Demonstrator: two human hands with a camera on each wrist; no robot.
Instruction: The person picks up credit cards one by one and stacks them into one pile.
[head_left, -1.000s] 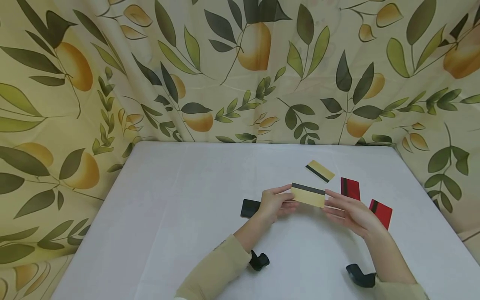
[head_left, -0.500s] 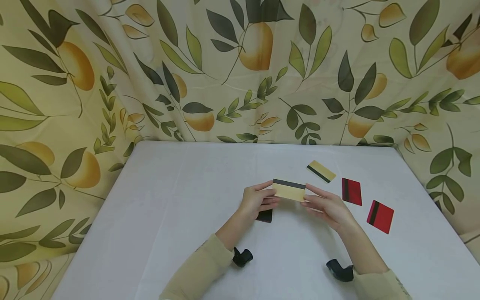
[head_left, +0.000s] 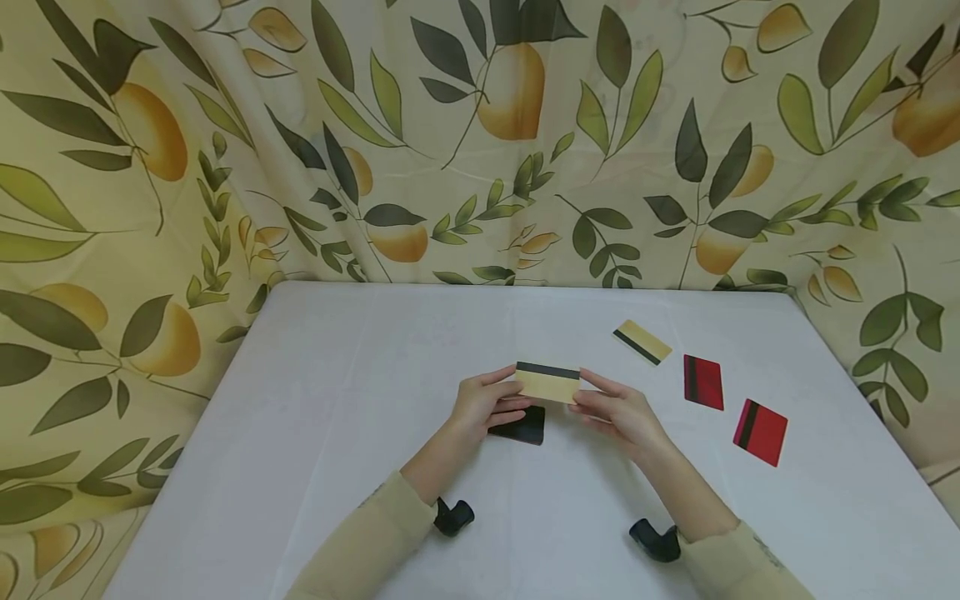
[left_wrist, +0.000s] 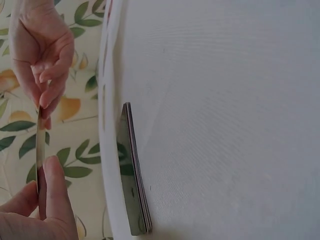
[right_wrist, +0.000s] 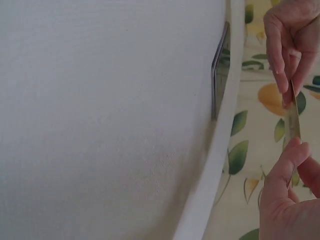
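Note:
A gold card (head_left: 547, 385) with a dark stripe along its top edge is held up over the table, striped face toward the head camera. My left hand (head_left: 480, 407) pinches its left end between thumb and fingers. At the opposite end, my right hand (head_left: 621, 418) grips the card in the same way. Both wrist views show the card edge-on, as a thin strip (left_wrist: 41, 142) between the two hands. Below the left fingers lies a small stack of glossy black cards (head_left: 527, 427), partly hidden by that hand; its layered edges show in the left wrist view.
Another gold card (head_left: 642, 342) lies at the back right of the white table (head_left: 360, 375). Two red cards with black stripes, one nearer the back (head_left: 703, 382) and one farther right (head_left: 761, 433), lie apart. A fruit-patterned cloth (head_left: 465, 208) hangs behind.
Both hands have moved left together, carrying the gold card from near the red cards to above the black stack. The red cards are now fully uncovered.

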